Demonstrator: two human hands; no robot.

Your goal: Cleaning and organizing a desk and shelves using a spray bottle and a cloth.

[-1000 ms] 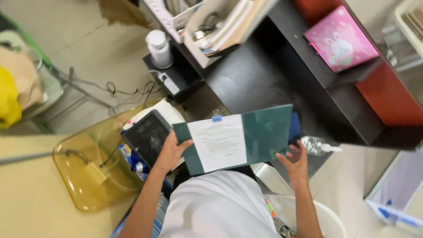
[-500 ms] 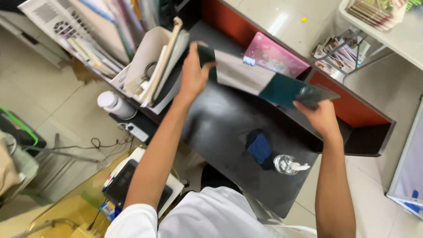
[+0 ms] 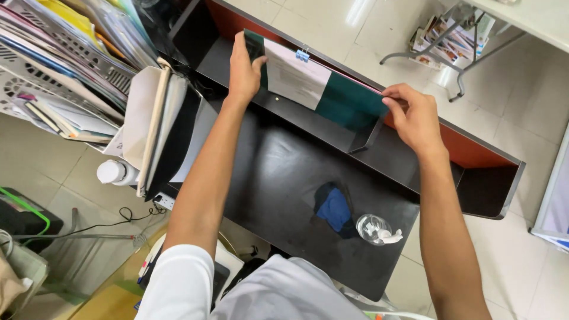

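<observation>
Head view looks down on a black desk (image 3: 278,178) with a raised shelf along its far edge. Both bare hands hold a dark green folder (image 3: 347,104) upright against that far shelf, a white sheet (image 3: 296,77) fixed to its face by a small blue clip (image 3: 303,55). The left hand (image 3: 244,68) is closed around the folder's left end, thumb on the front and fingers behind. The right hand (image 3: 415,115) pinches the folder's right end between thumb and curled fingers. Near the desk's near right corner lie a blue cloth (image 3: 333,209) and, just beside it, a clear pump bottle (image 3: 376,229) on its side. At the left stands a file holder (image 3: 157,127) stuffed with papers, with a white bottle (image 3: 117,172) below it. White sleeves show at the near edge.
</observation>
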